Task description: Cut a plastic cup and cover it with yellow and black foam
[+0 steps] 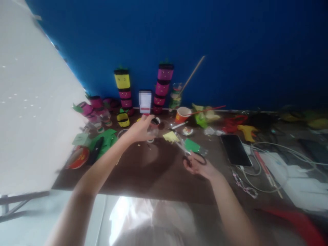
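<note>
My left hand [143, 130] reaches over the brown table to a small clear bottle or jar [153, 129], with the fingers curved at its side; blur hides how firmly they touch it. In my right hand [194, 165] are scissors [185, 148] with black handles, blades pointing away and to the left. Near the blades lie a pale yellow scrap [171, 137] and a green piece [192, 146]. Behind my left hand a phone [145, 102] stands upright between two stacks of faced containers, one topped yellow [122, 81], the other magenta [164, 74].
At the left are green sheets [109, 139], a red round lid [80, 158] and a small yellow basket [123, 120]. An orange paper cup [181, 117] stands behind. Toward the right lie a dark phone [235, 150], white cables and a yellow object [248, 132]. A blue wall [230, 51] rises behind.
</note>
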Tool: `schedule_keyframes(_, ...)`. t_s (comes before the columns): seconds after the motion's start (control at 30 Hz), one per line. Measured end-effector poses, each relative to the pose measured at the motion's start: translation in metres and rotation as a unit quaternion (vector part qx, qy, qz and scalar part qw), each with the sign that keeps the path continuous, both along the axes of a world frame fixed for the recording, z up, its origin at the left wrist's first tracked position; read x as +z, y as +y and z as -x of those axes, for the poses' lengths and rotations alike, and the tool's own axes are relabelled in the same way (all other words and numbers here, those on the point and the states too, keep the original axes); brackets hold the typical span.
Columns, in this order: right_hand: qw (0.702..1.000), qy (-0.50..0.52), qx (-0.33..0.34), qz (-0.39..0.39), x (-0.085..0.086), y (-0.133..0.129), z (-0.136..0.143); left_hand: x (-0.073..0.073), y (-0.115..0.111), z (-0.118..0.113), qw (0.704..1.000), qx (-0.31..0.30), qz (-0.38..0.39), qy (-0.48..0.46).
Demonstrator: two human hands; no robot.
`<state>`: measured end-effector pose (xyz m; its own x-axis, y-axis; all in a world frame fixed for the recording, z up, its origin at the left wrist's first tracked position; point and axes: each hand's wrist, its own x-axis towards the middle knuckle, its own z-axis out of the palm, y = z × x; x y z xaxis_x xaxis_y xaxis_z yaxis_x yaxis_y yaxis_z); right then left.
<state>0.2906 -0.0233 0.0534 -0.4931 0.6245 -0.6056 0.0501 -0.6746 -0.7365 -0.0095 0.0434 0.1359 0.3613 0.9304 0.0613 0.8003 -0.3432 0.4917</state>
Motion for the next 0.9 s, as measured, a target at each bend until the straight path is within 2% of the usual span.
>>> schedule_keyframes(0.2,0.999,-0.005,-0.010,-0.035,-0.004,-0.003,0.001,0.004,-0.006,0.008,0.997,-0.044,-0.043,-0.043)
schedule_keyframes(0.43,0.996,-0.020,-0.035,-0.074,-0.015,-0.001,0.010,-0.004,-0.006,0.016,0.996,-0.037,-0.002,-0.081)
schedule_keyframes(0.63,0.980,-0.093,-0.013,-0.177,-0.018,0.003,0.027,0.000,0.008,0.025,0.989,-0.134,0.017,-0.063)
schedule_keyframes(0.7,0.970,-0.113,-0.015,-0.215,-0.019,0.002,0.035,0.002,0.009,0.027,0.988,-0.143,0.023,-0.049)
schedule_keyframes(0.8,0.962,-0.114,-0.024,-0.245,-0.021,-0.002,0.047,0.002,0.006,0.023,0.993,-0.108,0.022,-0.031)
schedule_keyframes(0.9,0.960,-0.115,-0.037,-0.253,-0.023,-0.003,0.057,-0.002,0.004,0.015,0.999,-0.045,-0.025,-0.009)
